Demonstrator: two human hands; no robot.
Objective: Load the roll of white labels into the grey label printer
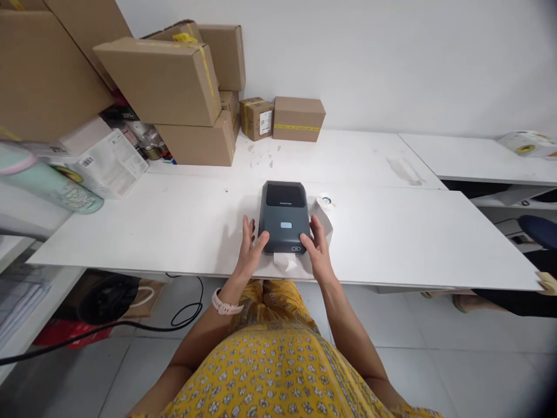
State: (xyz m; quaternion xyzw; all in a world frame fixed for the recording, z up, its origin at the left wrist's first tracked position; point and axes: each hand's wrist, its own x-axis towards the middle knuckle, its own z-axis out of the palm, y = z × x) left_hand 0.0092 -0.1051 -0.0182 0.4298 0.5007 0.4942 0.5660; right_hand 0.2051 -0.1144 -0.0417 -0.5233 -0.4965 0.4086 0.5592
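A dark grey label printer (285, 217) with a black window and a small light button lies on the white table, in front of me. White label paper (285, 261) sticks out of its near end. My left hand (251, 247) is at the printer's left side, fingers apart and thumb at the near left corner. On the other side, my right hand (318, 247) is spread, thumb on or close to the near right corner and fingers along the side. A small label roll (325, 201) with a loose strip (322, 219) lies right of the printer, partly behind my right fingers.
Cardboard boxes (161, 81) are stacked at the back left, with two smaller ones (298, 119) by the wall. A mint bottle (56, 180) lies left. Black cable (187, 313) hangs below the table. Another person's hand (547, 282) is at the right table edge.
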